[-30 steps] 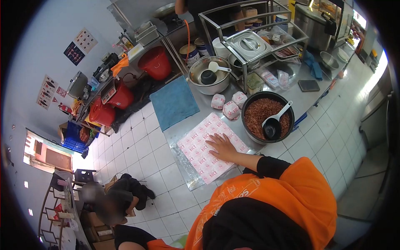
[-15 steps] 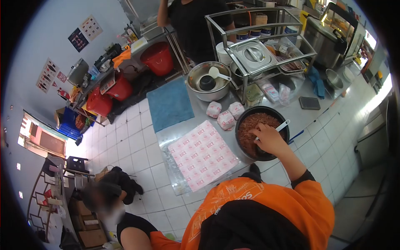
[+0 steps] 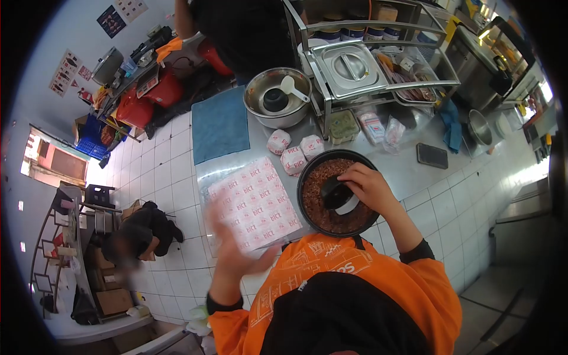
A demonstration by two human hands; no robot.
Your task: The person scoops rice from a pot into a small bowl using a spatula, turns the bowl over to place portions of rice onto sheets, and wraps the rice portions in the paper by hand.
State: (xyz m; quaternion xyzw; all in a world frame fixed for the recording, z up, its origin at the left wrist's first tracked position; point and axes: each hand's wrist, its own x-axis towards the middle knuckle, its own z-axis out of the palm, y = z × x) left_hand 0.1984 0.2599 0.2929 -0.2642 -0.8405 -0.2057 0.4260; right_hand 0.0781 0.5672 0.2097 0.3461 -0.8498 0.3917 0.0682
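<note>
My right hand is closed on a black bowl-shaped scoop inside the round black pot. Reddish-brown cooked grain fills the pot, and a pale piece shows just under the scoop. My left hand, smeared by motion, hovers over the lower left of the printed wrapping papers; its thumb and fingers are apart with nothing seen in them. Several paper-wrapped bundles sit between the papers and a steel bowl, which holds a white paddle and a black round piece.
A metal rack with a lidded steel pan stands at the back. A blue cloth lies on the table's left; a dark flat device is on the right. One person stands across the table; another is low at left.
My left hand has come into view over the papers. My right hand now holds the black scoop in the pot; before, its fingers were in the grain beside a white handle. The view has shifted.
</note>
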